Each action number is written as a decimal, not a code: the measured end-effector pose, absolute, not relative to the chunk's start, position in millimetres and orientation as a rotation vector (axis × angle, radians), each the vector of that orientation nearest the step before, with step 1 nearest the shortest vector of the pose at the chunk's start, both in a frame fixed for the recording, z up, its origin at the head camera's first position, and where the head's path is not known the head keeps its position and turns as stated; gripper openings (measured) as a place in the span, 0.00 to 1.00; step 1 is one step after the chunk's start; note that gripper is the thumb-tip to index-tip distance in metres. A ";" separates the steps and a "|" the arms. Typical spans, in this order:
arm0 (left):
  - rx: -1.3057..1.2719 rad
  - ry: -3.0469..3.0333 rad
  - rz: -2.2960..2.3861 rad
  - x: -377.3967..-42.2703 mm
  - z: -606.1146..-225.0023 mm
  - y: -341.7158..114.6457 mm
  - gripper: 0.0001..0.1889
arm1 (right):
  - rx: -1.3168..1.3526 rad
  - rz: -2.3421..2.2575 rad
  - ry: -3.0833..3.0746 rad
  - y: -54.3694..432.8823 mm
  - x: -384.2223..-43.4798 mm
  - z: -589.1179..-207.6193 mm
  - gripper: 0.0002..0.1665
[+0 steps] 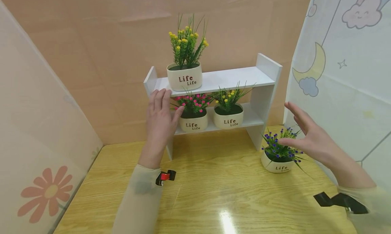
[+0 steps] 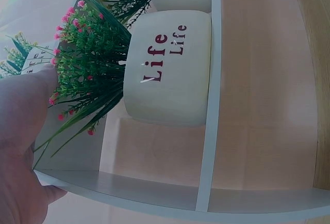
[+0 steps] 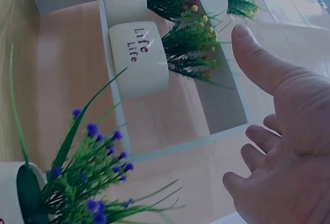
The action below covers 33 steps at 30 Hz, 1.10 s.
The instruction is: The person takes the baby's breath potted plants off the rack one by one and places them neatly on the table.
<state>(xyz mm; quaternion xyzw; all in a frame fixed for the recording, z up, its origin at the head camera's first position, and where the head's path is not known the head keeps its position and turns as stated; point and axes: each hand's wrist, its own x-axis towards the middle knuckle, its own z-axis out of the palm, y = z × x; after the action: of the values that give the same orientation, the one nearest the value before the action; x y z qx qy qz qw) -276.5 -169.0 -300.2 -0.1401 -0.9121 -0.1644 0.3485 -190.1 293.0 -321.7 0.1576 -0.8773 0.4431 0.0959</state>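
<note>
My left hand (image 1: 160, 113) is at the left end of the white two-tier shelf (image 1: 235, 78), fingers stretched out, overlapping the upper board's corner. On that board stands a white "Life" pot (image 1: 184, 78) with yellow flowers. Beside my left thumb, on the lower board, is a pot of pink flowers (image 1: 193, 123); a second yellow-flowered pot (image 1: 228, 120) stands to its right. My right hand (image 1: 314, 139) hovers with fingers extended and thumb apart, holding nothing. It overlaps the blue-purple flowers of a pot (image 1: 276, 163) on the table.
The wooden table (image 1: 207, 190) carries the shelf and the blue-purple flower pot, which stands just right of the shelf's right side panel (image 1: 265, 105). A peach backdrop (image 1: 116, 57) hangs behind. Patterned white sheets (image 1: 345, 91) flank the table on both sides.
</note>
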 end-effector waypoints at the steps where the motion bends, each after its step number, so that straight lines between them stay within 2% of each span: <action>1: -0.364 -2.366 -0.428 -276.4 -300.2 -169.0 0.38 | 0.469 1.305 -2.603 290.6 -190.8 -318.5 0.72; 19: -0.371 -2.363 -0.457 -274.6 -301.5 -169.3 0.37 | 0.587 1.253 -2.557 242.1 -204.6 -272.4 0.70; 33: -0.369 -2.357 -0.449 -276.0 -301.7 -169.3 0.38 | 0.659 1.131 -2.570 202.4 -219.8 -242.0 0.62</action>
<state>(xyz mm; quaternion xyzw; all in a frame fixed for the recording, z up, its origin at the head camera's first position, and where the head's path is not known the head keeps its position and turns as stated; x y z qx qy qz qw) -276.0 -169.3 -301.7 -0.1425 -0.9098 -0.1732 0.3493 -219.8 202.4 -242.0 0.2264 -0.8838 0.3888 0.1285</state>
